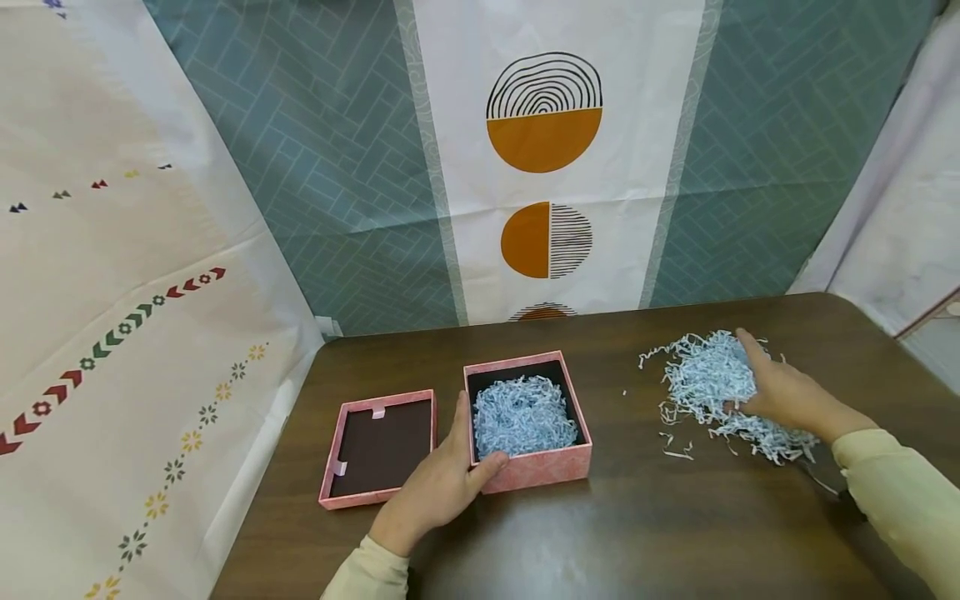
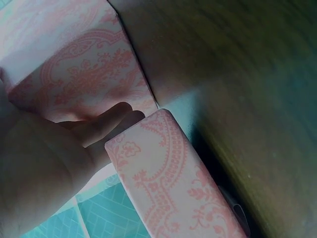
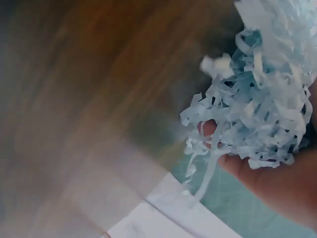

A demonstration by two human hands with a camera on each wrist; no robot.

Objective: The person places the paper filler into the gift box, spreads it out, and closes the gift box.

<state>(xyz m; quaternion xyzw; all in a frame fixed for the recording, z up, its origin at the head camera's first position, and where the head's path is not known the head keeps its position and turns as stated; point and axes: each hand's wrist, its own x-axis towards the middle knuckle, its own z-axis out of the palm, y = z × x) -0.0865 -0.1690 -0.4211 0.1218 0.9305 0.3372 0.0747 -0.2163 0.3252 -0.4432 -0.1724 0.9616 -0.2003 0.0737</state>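
An open pink patterned box with a dark inside stands mid-table, with light blue shredded paper in it. My left hand rests on its left side, fingers stretched along the wall and thumb at the front rim. In the left wrist view, those fingers lie against the pink side. Over on the right, my right hand grips into a loose heap of the same shredded paper. The right wrist view has a clump of paper strips between thumb and fingers, which partly hides the fingers.
Left of the box lies its shallow pink lid, dark inside up, with small ribbon tabs. Stray paper bits are scattered on the brown table. Patterned cloths hang behind the table and at both sides.
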